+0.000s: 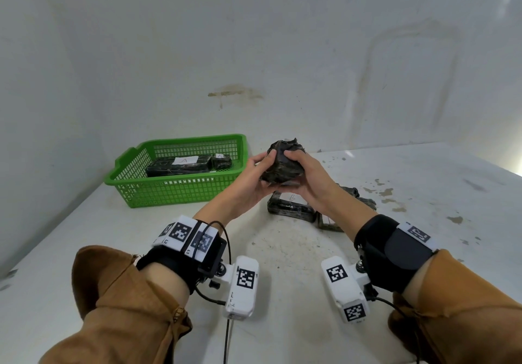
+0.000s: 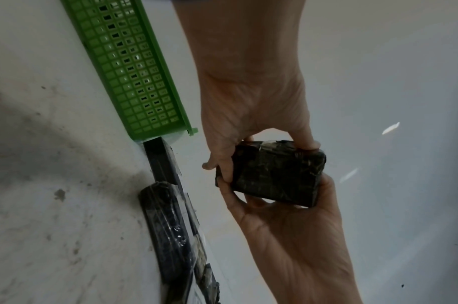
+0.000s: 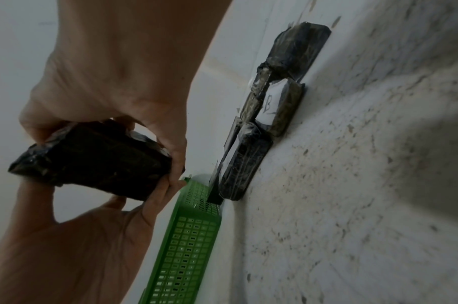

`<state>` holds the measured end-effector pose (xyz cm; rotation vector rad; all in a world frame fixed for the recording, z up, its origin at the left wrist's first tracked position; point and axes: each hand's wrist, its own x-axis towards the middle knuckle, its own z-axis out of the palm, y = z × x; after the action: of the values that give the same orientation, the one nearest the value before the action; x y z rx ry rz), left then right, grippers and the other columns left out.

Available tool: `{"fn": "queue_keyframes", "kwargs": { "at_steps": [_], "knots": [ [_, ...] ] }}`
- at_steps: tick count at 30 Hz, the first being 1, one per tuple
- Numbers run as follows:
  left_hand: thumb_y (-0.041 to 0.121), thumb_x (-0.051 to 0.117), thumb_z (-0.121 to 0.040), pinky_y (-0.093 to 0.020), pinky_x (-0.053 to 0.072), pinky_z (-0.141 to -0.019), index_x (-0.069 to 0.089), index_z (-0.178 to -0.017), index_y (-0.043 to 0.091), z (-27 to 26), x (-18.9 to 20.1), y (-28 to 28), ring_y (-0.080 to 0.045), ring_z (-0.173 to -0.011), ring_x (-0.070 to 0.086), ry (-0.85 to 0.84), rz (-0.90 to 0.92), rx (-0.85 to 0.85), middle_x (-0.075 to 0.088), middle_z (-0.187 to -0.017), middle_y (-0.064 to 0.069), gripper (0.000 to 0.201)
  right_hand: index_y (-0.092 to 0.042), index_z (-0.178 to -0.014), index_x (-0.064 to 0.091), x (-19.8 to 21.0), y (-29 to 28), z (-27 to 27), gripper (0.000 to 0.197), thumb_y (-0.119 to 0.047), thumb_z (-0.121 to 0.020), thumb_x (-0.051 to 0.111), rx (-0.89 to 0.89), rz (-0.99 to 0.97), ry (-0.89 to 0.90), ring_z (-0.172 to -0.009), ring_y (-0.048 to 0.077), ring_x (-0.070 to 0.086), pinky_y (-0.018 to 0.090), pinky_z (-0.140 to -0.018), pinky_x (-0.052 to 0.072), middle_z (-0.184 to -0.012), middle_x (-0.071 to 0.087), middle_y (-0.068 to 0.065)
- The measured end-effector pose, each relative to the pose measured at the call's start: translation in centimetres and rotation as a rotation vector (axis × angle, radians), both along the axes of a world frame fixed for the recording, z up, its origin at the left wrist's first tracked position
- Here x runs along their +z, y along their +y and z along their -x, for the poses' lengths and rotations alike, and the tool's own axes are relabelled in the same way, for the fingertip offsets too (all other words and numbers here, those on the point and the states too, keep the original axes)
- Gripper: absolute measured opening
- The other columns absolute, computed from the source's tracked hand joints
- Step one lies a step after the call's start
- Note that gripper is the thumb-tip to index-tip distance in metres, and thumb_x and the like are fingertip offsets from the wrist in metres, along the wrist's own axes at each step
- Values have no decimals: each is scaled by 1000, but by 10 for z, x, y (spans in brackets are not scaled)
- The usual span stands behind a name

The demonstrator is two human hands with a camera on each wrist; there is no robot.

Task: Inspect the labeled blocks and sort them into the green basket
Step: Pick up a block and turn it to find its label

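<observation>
Both hands hold one dark, plastic-wrapped block in the air above the table, right of the green basket. My left hand grips its left side and my right hand grips its right side. No label shows on the held block in any view. In the right wrist view my thumb and fingers curl round that block. Inside the basket lie a long block with a white "A" label and a shorter labeled block.
Several more wrapped blocks lie on the white, stained table beneath my hands, one with a "B" label. The basket stands in the back left corner, close to the white walls.
</observation>
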<state>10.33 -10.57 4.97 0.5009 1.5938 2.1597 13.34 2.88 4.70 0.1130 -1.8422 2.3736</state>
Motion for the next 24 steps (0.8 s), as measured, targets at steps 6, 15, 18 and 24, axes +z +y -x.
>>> {"fn": "queue_keyframes", "kwargs": {
  "at_steps": [6, 15, 18, 24],
  "knots": [
    [28, 47, -97, -35, 46, -101, 55, -119, 5, -1, 12, -4, -23, -106, 61, 66, 82, -55, 62, -113, -12, 34, -3, -111, 62, -2, -4, 1, 26, -16, -88, 60, -124, -94, 53, -97, 22, 65, 42, -86, 56, -104, 66, 13],
    [40, 48, -92, -40, 41, -90, 53, -111, 20, 5, 6, -4, -23, -101, 57, 77, 279, 119, 60, -109, -6, 28, -2, -106, 62, 0, -3, -1, 21, -15, -92, 53, -51, -82, 38, -96, 22, 59, 46, -93, 50, -97, 62, 10],
    [44, 53, -87, -44, 32, -99, 52, -121, 18, 3, 5, -3, -20, -115, 48, 61, 313, 89, 56, -122, -7, 42, -5, -92, 63, -2, -1, 0, 11, -14, -90, 56, -118, -115, 20, -92, 21, 60, 47, -92, 51, -89, 62, 7],
    [19, 49, -93, -13, 42, -54, 53, -95, 15, 9, 2, -3, -2, -52, 49, 58, 237, 104, 53, -72, 3, 6, -9, -94, 64, -4, 4, -1, 9, -14, -90, 57, -36, -159, 43, -95, 21, 63, 37, -89, 52, -96, 65, 8]
  ]
}}
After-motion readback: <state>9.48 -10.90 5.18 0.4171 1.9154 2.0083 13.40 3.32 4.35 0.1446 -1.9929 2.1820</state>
